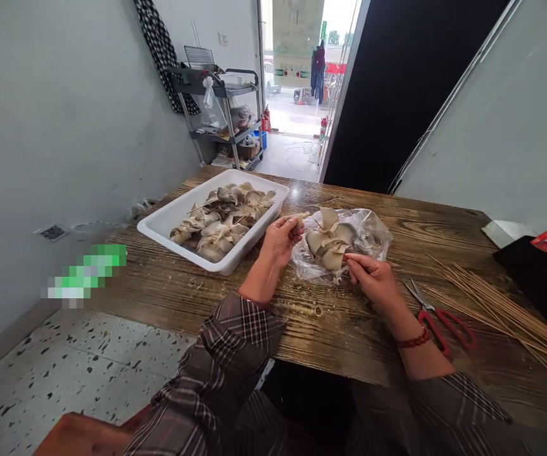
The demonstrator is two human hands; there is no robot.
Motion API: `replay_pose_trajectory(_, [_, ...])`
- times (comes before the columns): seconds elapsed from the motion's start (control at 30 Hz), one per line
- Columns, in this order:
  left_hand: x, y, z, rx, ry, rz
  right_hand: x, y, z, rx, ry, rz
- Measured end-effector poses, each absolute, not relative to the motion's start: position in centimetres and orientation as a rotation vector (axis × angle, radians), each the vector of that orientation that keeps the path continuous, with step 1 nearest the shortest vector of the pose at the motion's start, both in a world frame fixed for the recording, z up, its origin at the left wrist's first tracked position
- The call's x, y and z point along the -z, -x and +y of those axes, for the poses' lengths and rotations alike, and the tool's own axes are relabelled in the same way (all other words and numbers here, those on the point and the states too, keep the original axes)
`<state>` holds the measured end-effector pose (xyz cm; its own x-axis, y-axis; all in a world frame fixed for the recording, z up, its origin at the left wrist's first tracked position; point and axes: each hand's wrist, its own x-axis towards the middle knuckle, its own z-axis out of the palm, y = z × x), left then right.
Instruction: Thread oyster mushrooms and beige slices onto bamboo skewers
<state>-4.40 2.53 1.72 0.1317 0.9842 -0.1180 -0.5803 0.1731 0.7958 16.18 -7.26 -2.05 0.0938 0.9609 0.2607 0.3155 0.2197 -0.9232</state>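
Note:
My left hand is closed in a pinch on a small pale oyster mushroom piece, just right of the white tray. Between finger and thumb, my right hand grips the near end of a skewer. Several grey-white oyster mushrooms are bunched along that skewer, and a thin tip pokes out at its far left. Beneath them lies a clear plastic bag, with more pieces partly hidden inside. The white plastic tray holds several skewered bunches of mushrooms.
Red-handled scissors lie right of my right hand, beside a spread of thin bamboo skewers. A black box with red packets stands at the right edge of the wooden table. A shelf cart stands beyond, near the doorway.

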Motion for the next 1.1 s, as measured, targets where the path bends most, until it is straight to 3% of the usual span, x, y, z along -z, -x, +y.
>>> replay_pose_trajectory(1.1, [-1.92, 3.97, 1.99, -1.258, -0.83, 0.806, 2.07, -15.83, -7.27, -0.761, 1.348, -1.453])
